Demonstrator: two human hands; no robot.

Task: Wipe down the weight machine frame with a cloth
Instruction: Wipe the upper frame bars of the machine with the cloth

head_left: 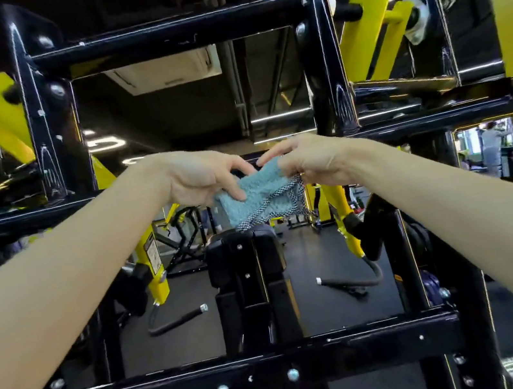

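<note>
Both hands, left hand (201, 179) and right hand (314, 161), pinch the teal cloth (261, 198) before the black frame (180, 33).

Hands: two in play, left hand (201, 179), right hand (314, 161).
Cloth: one, that teal cloth (259, 197).
Frame crossbars: two, upper crossbar (170, 32), lower crossbar (254, 369).
Grip handles: two, left handle (177, 319), right handle (348, 282).
Pads: one black pad (245, 257), dead centre.

One view, worn on head. Wide lens, so straight lines bend near edges. Looks forward, through black frame (244, 371) of weight machine. Frame close, fills picture. At middle, left hand (201, 179) and right hand (314, 161) meet. At top ceiling (187, 114), at bottom gym floor (328, 267).
</note>
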